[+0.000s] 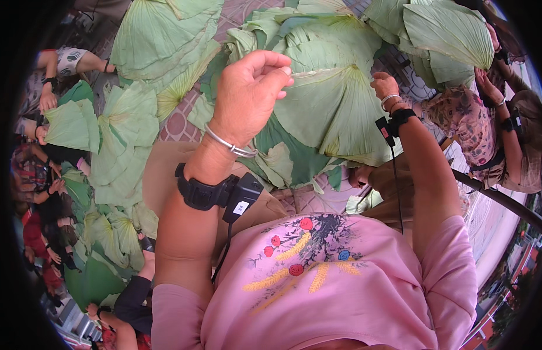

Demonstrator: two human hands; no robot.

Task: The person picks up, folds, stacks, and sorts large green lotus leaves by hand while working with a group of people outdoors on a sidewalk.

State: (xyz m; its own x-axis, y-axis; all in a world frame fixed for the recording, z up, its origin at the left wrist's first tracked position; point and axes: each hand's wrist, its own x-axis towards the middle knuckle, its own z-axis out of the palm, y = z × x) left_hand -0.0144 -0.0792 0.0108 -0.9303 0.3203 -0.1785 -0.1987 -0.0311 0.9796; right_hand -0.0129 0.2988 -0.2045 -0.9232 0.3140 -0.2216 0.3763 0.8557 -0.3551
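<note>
A folded pale green lotus leaf hangs before me, its veins fanning down from a yellowish centre at the upper edge. My left hand pinches the left end of that edge between thumb and fingers. At the other end, my right hand is closed on the leaf's edge, its fingertips partly hidden. Behind it lies a pile of flattened lotus leaves. Below the held leaf, a darker green leaf and a small crumpled leaf piece show near my knees.
More stacked lotus leaves lie at upper left on patterned paving. At left, a co-worker's hand is by a leaf bundle. Another person at upper right handles a leaf stack. Cables hang from my wrist-worn devices.
</note>
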